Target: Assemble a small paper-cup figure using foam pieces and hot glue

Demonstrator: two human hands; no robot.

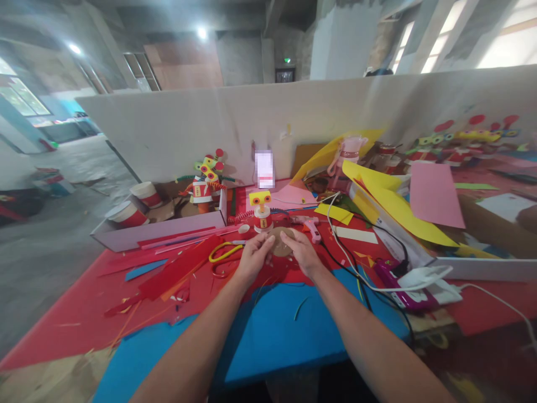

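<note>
Paper cups (127, 215) and a cup-bodied figure (202, 191) sit in the white box (119, 239) near the far left corner of the table (79, 308); yellow and pink sheets (436, 196) overflow the right-hand box (486, 270). My left hand (255, 256) and right hand (304, 252) pinch a brown disc (282, 248) above the table's middle, a yellow-headed figure (263, 219) just beyond, scissors (225, 258) left, glue gun (311, 226) and cables (377, 289) right.

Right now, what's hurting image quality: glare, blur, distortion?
Head view: two round white ceiling lights flare; the bright slanted window at upper right is washed out. Head view: wide-angle stretch toward the edges, red-and-white paper-cup figures at right smeared. Head view: left hand, right hand and round brown disc between them read more clearly.
</note>
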